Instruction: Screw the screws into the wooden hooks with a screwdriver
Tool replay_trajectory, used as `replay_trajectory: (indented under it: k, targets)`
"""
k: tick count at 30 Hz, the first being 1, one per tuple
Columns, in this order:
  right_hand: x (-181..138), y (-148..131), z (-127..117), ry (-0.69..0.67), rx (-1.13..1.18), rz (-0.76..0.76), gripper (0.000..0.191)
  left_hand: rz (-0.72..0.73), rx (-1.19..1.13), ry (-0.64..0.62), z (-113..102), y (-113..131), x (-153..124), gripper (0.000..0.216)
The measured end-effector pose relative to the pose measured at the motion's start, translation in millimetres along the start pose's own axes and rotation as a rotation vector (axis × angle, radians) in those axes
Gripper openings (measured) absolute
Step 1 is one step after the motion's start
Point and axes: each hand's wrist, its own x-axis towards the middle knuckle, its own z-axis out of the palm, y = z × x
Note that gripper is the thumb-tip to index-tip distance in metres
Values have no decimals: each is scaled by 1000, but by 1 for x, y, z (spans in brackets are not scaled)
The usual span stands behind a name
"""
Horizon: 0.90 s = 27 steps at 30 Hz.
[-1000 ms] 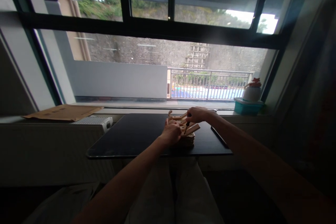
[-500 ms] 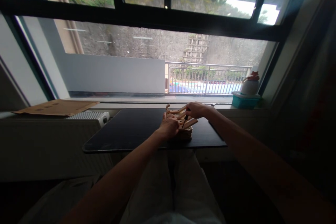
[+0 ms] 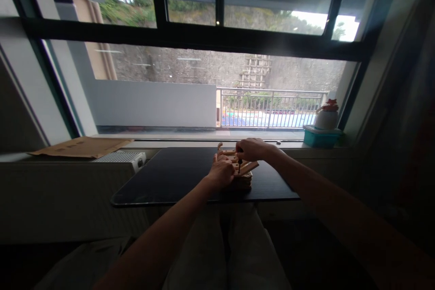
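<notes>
On the dark table [image 3: 176,176] stands a small wooden piece with slats [image 3: 249,168], one end curling up at its far left. My left hand [image 3: 220,172] is closed on its left side and covers part of it. My right hand [image 3: 253,148] grips a screwdriver [image 3: 239,165] with a dark handle. The shaft points down, nearly upright, with its tip at the near part of the wood. Beneath the slats sits a brownish layered block [image 3: 245,183], whose kind I cannot make out.
A brown paper envelope [image 3: 81,146] lies over a white radiator [image 3: 118,157] at the left. On the windowsill at the right, a teal box [image 3: 321,137] bears a white pot [image 3: 326,119] with a reddish top. The window [image 3: 190,38] rises behind the table.
My right hand has brought the screwdriver from a slant to nearly upright over the wood. My left hand keeps its hold. The whole view has shifted slightly as my head moved.
</notes>
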Motion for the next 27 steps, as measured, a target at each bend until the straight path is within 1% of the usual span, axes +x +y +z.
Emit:
replay_trajectory:
  k: [3, 5, 9, 13, 14, 16, 18, 20, 22, 24, 27]
  targets:
    - [1, 2, 1, 0, 15, -53, 27, 3, -21, -2, 1, -1, 0, 16]
    - [3, 3, 5, 3, 30, -53, 27, 0, -41, -3, 2, -1, 1, 17]
    - [7, 2, 16, 39, 63, 13, 29, -8, -93, 6, 3, 1, 2, 14]
    - [10, -5, 26, 115, 100, 104, 32, 14, -183, 57, 3, 0, 0, 10]
    - [10, -5, 28, 132, 112, 117, 31, 17, -214, 77, 2, -2, -2, 12]
    - [7, -4, 31, 160, 143, 131, 30, -3, -285, 131, 2, -5, -5, 25]
    - [3, 2, 34, 192, 177, 134, 29, -88, -368, 205, 4, -10, -7, 39]
    - [-2, 7, 37, 231, 211, 130, 28, -240, -461, 272, 8, -15, -8, 47]
    - [-6, 10, 42, 273, 243, 127, 28, -401, -573, 287, 15, -18, -8, 55]
    - [-9, 10, 47, 312, 272, 138, 26, -500, -711, 235, 19, -19, -6, 59]
    - [-12, 8, 55, 357, 313, 192, 26, -546, -919, 91, 19, -23, -2, 50]
